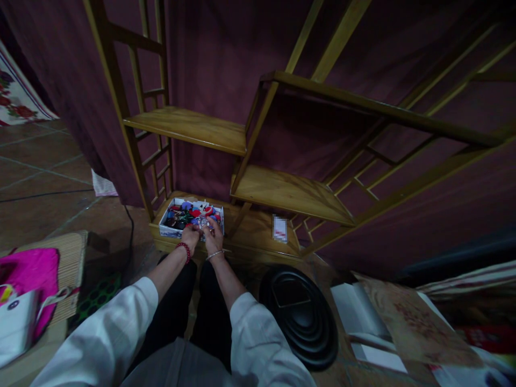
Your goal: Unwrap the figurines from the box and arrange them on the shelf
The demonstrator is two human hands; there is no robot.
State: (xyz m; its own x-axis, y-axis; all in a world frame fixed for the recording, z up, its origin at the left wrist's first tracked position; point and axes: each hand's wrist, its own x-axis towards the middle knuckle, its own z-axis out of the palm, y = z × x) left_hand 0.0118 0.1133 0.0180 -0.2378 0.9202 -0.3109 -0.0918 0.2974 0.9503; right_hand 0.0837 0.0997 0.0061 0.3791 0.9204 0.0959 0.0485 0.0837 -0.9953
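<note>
A shallow white box [170, 230] full of small colourful items stands at the left end of the wooden unit's lowest shelf. Over its front edge, my right hand [214, 239] pinches a small clear, glittering piece [203, 221], whose exact kind is too small to tell. Close beside it, my left hand [190, 237] has its fingers closed at the near side of the same piece. What the left fingertips grip is partly hidden. Red, blue, black and green bits show among the contents of the box.
The wooden shelf unit [282, 196] has staggered boards above the box. On its lowest board lies a white card [279, 229]. A round black stepped object [300, 317] stands on the floor at right, near papers [358, 309]. A pink cloth [34, 274] and white device [18, 322] lie at left.
</note>
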